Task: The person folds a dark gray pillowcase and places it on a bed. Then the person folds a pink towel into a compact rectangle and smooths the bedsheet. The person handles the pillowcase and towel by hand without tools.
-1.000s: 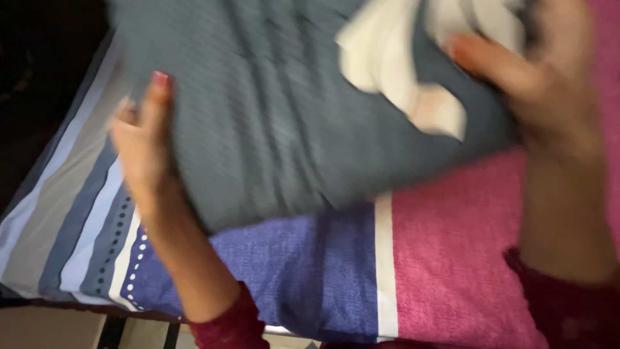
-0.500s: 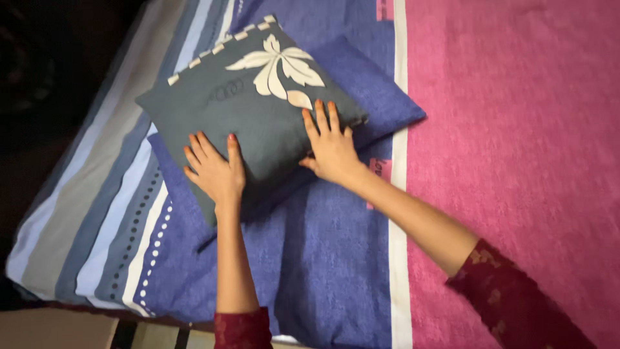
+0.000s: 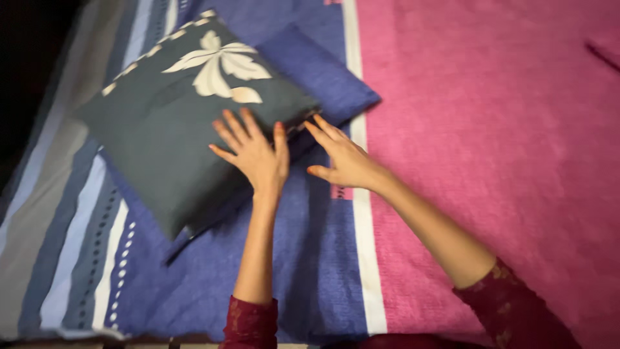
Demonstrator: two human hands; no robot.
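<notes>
A dark grey cushion (image 3: 161, 123) with a cream leaf pattern lies on top of a blue pillow (image 3: 323, 71) at the left of the bed. My left hand (image 3: 255, 155) rests flat on the cushion's near right edge, fingers spread. My right hand (image 3: 345, 158) hovers just right of the cushion's corner, over the blue part of the sheet, fingers apart and holding nothing. Both arms wear dark red lace sleeves.
The bed sheet (image 3: 491, 142) is pink on the right, blue in the middle with a white stripe (image 3: 361, 213), and grey-blue striped with dots at the left (image 3: 71, 232). The bed's left edge drops into darkness.
The cushion was held up close a second ago and now lies on the blue pillow. My left hand slid right along its edge, and my right hand came off the cushion.
</notes>
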